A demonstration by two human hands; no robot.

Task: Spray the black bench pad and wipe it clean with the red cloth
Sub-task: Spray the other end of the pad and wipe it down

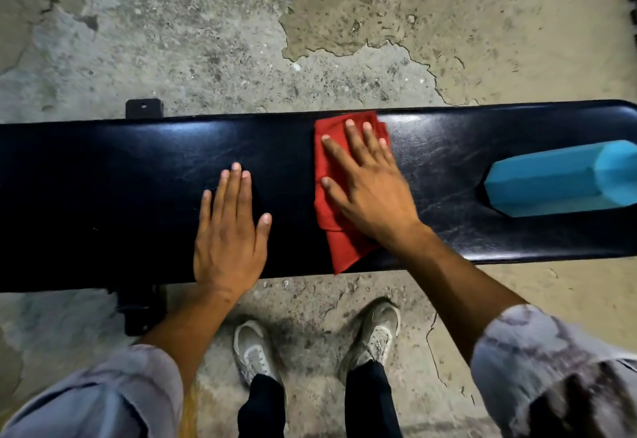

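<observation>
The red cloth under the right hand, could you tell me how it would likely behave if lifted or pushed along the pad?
The red cloth looks soft and folded, so it would probably droop when lifted. It likely slides easily on the glossy black bench pad, bunching unless the flat right hand keeps pressing.

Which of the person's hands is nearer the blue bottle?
Right. The right hand presses the cloth just left of the bottle; the left hand rests flat on the pad, farther left.
</observation>
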